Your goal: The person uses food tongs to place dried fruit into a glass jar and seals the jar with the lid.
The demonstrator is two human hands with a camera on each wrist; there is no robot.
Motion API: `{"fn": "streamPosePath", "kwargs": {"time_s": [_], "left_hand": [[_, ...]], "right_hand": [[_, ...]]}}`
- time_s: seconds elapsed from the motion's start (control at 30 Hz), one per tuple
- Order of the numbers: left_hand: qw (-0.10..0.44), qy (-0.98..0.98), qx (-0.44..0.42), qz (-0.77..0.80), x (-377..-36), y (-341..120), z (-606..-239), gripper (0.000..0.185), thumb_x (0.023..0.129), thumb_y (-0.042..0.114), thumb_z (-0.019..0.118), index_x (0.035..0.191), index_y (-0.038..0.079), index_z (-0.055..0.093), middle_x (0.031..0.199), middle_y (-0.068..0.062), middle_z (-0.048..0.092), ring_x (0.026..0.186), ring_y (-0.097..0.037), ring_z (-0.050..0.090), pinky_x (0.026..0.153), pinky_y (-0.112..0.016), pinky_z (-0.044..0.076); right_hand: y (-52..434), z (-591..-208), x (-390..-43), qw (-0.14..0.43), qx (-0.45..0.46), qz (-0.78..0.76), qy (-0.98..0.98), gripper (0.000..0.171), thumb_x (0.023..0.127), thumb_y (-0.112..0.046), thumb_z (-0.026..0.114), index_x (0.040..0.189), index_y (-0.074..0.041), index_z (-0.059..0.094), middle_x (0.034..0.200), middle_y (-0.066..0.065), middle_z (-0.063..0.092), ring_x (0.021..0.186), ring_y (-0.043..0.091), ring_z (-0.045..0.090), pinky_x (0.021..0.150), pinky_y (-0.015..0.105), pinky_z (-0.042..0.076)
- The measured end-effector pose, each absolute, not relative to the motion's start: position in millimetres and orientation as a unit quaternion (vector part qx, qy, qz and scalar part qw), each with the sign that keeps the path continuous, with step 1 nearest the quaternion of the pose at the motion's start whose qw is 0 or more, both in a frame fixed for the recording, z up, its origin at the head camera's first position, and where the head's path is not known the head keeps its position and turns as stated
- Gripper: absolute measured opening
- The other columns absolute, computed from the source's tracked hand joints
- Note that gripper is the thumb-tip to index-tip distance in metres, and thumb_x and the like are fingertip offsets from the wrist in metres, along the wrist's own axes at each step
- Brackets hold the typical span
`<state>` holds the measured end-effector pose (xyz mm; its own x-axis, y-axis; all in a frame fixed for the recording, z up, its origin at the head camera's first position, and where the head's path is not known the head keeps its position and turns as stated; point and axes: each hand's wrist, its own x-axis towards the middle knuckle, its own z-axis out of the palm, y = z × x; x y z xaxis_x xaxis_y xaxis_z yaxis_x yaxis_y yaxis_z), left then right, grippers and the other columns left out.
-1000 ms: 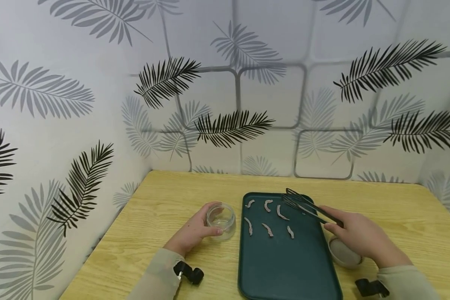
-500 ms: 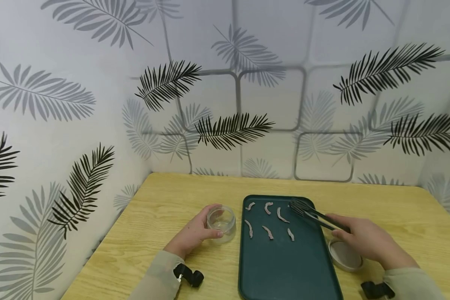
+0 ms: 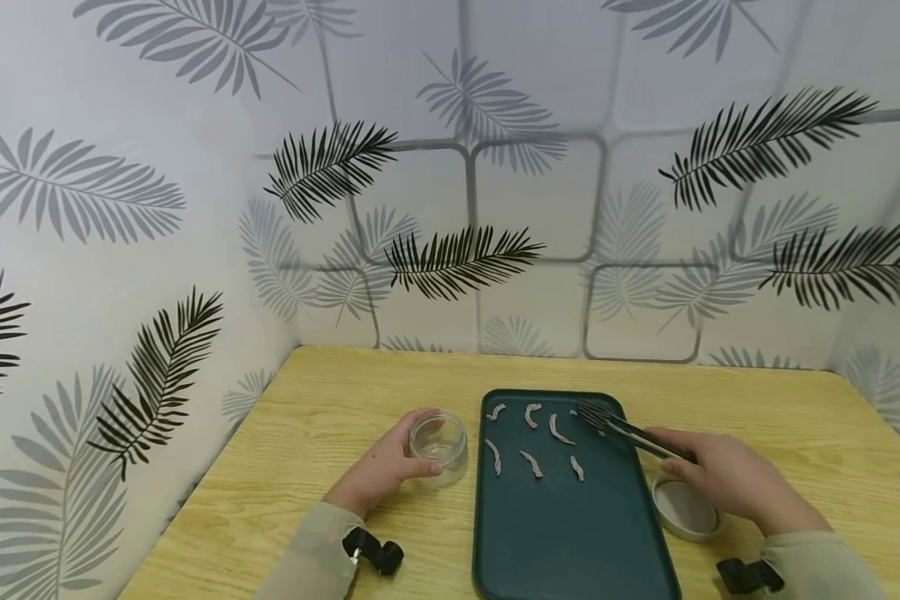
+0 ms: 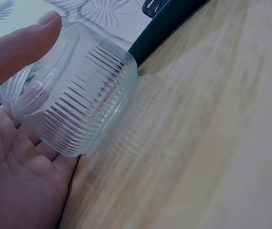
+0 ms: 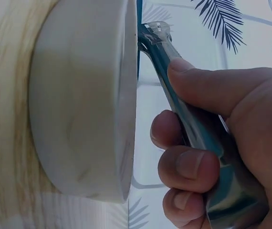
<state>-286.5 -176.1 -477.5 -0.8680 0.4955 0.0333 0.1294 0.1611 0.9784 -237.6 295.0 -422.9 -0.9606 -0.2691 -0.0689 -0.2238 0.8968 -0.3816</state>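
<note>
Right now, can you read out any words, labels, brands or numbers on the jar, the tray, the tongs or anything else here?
None: no readable text shows in any view.
Glass jar: only moulded ribs.
Green tray: plain.
Tongs and lid: unmarked.
Wall: leaf pattern only.

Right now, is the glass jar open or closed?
Open. The glass jar by the left hand has no lid; a round lid lies right of the tray.
</note>
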Motion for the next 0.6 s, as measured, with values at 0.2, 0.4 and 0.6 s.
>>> {"fn": "streamPosePath", "kwargs": {"time_s": [0.2, 0.4, 0.6], "left_hand": [[0.148, 0.747, 0.205, 0.615, -287.3, -177.8, -477.0, 0.081, 0.088, 0.014, 0.080, 0.155, 0.015, 0.035, 0.156, -0.012, 0.042, 0.142, -0.030, 0.039, 0.115, -0.050, 0.025], [0.143, 0.749, 0.203, 0.614, -290.0, -177.9, -474.8, 0.080, 0.088, 0.014, 0.080, 0.155, 0.016, 0.036, 0.155, -0.011, 0.043, 0.142, -0.029, 0.040, 0.114, -0.049, 0.026], [0.146, 0.750, 0.211, 0.610, -290.6, -176.6, -478.0, 0.081, 0.087, 0.015, 0.081, 0.155, 0.015, 0.036, 0.155, -0.012, 0.044, 0.141, -0.029, 0.041, 0.114, -0.049, 0.026]], "right_hand": [[295.0, -422.6, -240.2, 0.043, -0.135, -0.188, 0.972, 0.051, 0.100, -0.035, 0.065, 0.148, -0.019, 0.056, 0.128, 0.020, 0.066, 0.105, 0.035, 0.066, 0.071, 0.048, 0.051], [293.7, -417.9, -242.8, 0.031, -0.148, -0.201, 0.968, 0.052, 0.101, -0.035, 0.062, 0.150, -0.018, 0.053, 0.123, 0.015, 0.069, 0.071, 0.015, 0.054, 0.062, 0.038, 0.039], [288.5, -418.2, -237.2, 0.036, -0.163, -0.227, 0.959, 0.053, 0.102, -0.035, 0.062, 0.151, -0.019, 0.052, 0.120, 0.007, 0.071, 0.074, 0.012, 0.059, 0.065, 0.039, 0.041]]}}
